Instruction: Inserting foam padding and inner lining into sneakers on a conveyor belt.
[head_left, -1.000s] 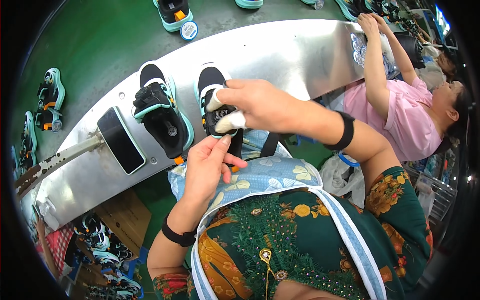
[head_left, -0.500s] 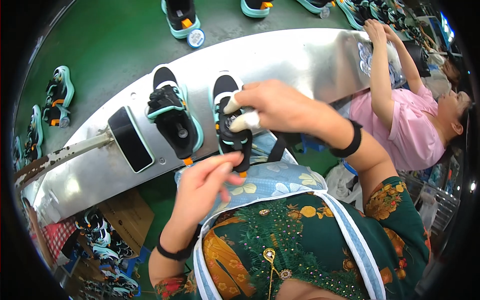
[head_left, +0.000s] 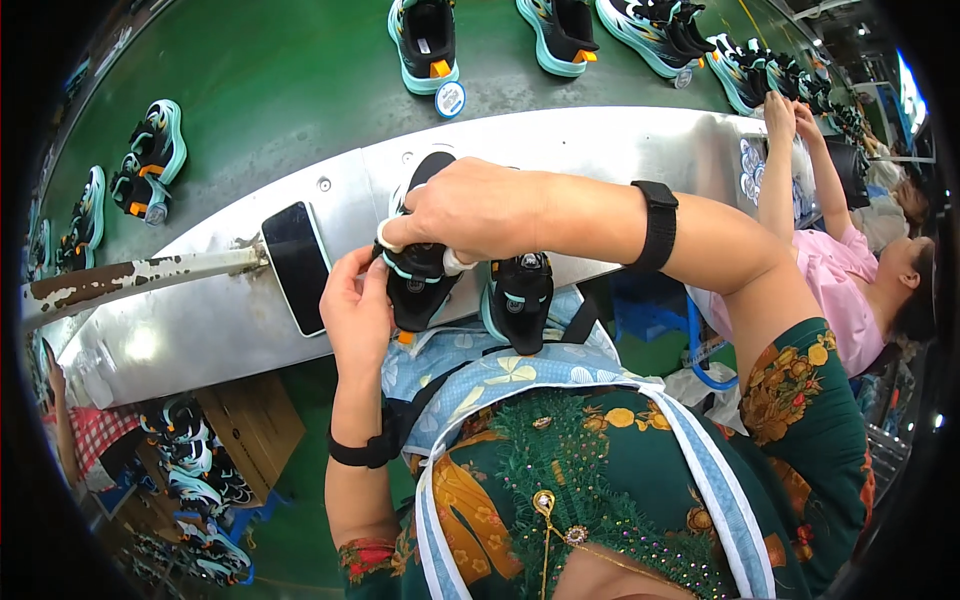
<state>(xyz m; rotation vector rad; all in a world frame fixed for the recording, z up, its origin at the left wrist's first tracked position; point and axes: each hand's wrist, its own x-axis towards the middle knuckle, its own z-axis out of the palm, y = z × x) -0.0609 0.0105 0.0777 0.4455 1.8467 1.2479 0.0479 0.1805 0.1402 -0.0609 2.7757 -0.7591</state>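
Note:
A black sneaker (head_left: 425, 295) with an orange heel tab lies on the metal ledge, toe pointing away from me. My right hand (head_left: 465, 210) reaches across from the right and covers its laces and middle. White covers sit on that hand's fingertips, which grip the shoe's upper from both sides. My left hand (head_left: 357, 312) is at the left side of the same shoe, thumb and fingers pinched together close to the right hand's covered fingertip. Whatever is in that pinch is hidden. The matching sneaker (head_left: 520, 300) stands just right of it, its toe hidden behind my right forearm.
A phone (head_left: 295, 265) with a dark screen lies on the metal ledge (head_left: 190, 330), beside a rusty bar (head_left: 150, 285). Beyond, more sneakers (head_left: 425, 45) sit on a green belt (head_left: 280, 80). A person in pink (head_left: 840, 280) works at right. Lower left is a cardboard box (head_left: 255, 430).
My right hand has moved left from the right sneaker to the left one. My left hand has moved left and up to that shoe's side and pinched. Sneakers on the belt have shifted right.

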